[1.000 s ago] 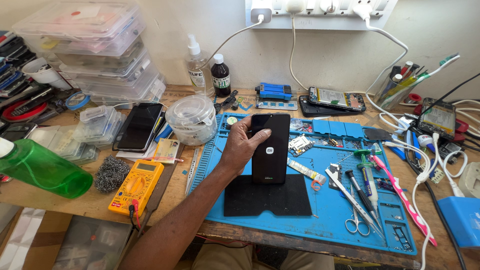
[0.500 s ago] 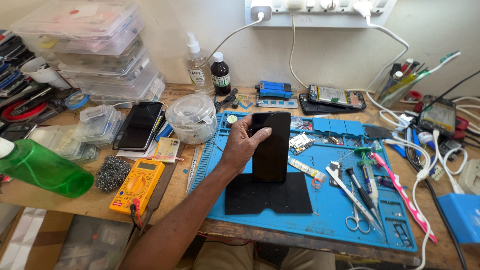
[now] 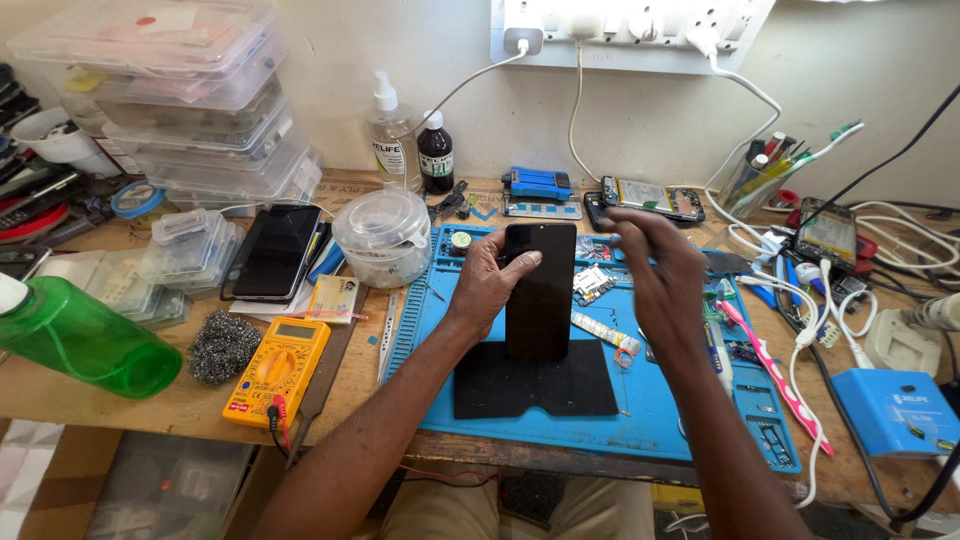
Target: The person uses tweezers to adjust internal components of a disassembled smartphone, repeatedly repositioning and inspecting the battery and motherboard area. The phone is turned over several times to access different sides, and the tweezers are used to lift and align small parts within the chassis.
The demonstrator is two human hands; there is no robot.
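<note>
The person leans over the bench with both forearms stretched out above a blue work mat (image 3: 430, 330). The left hand (image 3: 487, 285) has its fingers closed round the left edge of a black smartphone (image 3: 540, 290), thumb laid across the top corner of the dark screen, and props the phone upright on its lower end. The phone's foot stands on a black square pad (image 3: 535, 382) that lies on the mat.

The right hand (image 3: 655, 275) hangs in the air just right of the phone, palm down, fingers spread loosely and slightly blurred; it holds nothing and does not touch the phone. Under it, partly hidden by the hand and wrist, lie small tools and parts on the mat, among them a pink toothbrush (image 3: 765, 360) stretched along the mat's right side.

Left of the mat lies a yellow multimeter (image 3: 278, 368), with a ball of steel wool (image 3: 224, 346) beside it and a green bottle (image 3: 85, 338) on its side further left. Behind those rests a second dark phone (image 3: 273, 252), face up, and next to it a round clear container (image 3: 384, 235). Stacked clear plastic boxes (image 3: 190, 100) rise at the back left. Two bottles stand against the wall, a clear pump bottle (image 3: 391, 135) and a small dark bottle (image 3: 434, 155). A white power strip (image 3: 630, 25) on the wall feeds several cables that trail down to the right, where a blue box (image 3: 895, 412) sits at the bench edge.
</note>
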